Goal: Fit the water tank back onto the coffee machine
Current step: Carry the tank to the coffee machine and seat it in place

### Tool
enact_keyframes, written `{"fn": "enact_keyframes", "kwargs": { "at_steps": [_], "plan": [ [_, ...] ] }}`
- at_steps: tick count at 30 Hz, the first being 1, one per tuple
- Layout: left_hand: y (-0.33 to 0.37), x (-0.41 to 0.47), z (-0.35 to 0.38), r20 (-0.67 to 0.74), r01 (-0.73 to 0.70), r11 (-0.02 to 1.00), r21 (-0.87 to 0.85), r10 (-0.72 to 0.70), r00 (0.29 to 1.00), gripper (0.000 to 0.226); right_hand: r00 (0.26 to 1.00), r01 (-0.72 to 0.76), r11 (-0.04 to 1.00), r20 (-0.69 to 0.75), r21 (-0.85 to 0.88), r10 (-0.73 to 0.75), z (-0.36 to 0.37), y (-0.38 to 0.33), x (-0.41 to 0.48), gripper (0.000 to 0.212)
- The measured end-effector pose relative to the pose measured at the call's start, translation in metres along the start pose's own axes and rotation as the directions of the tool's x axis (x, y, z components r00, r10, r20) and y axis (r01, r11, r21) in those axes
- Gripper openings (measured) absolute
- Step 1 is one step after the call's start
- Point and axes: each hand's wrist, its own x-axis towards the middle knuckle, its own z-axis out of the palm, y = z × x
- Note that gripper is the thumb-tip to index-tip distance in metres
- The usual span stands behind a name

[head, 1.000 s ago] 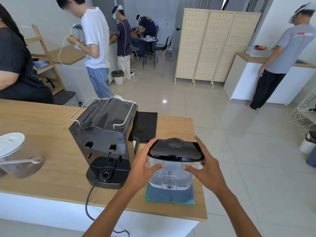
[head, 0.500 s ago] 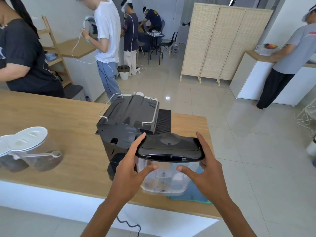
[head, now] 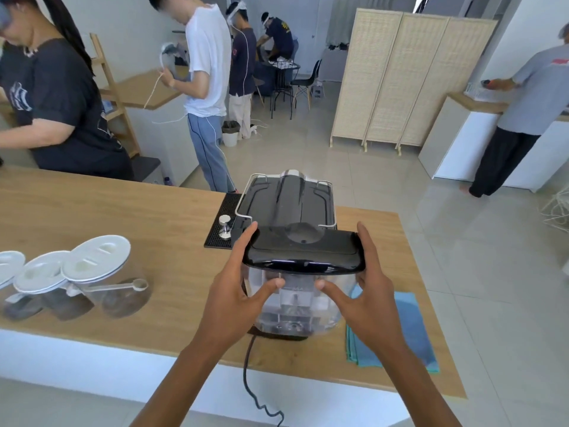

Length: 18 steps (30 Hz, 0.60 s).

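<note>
The clear water tank (head: 295,300) with its black lid (head: 303,251) sits against the near end of the coffee machine (head: 288,201) on the bench (head: 123,217). Left hand (head: 237,297) and right hand (head: 369,300) clasp its sides, thumbs on the front wall, forearms reaching forward.

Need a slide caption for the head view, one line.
Both hands, left hand and right hand, hold the clear water tank against the rear of the black coffee machine.

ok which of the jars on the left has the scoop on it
The rightmost jar, the one closest to the coffee machine. A pale scoop lies across its front under the white lid; none shows on the other two jars, though one is cut off by the frame edge.
</note>
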Motion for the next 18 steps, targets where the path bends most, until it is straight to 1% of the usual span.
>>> {"fn": "enact_keyframes", "kwargs": {
  "at_steps": [4,8,18],
  "plan": [
    [-0.004,0.01,-0.014,-0.011,-0.022,1.0,0.011,0.022,1.0,0.088,0.999,-0.006,0.999,-0.037,-0.043,0.004,0.017,-0.007,0.009,0.107],
    [-0.005,0.018,-0.024,-0.022,-0.039,0.999,0.017,0.039,0.999,0.087,0.997,0.002,0.997,-0.07,-0.073,-0.007,0.028,-0.012,0.014,0.104],
    [-0.015,0.035,-0.03,-0.006,-0.047,0.999,-0.019,0.047,0.999,0.091,0.997,-0.009,0.991,-0.084,-0.133,-0.002,0.04,-0.016,0.026,0.103]
  ]
}}
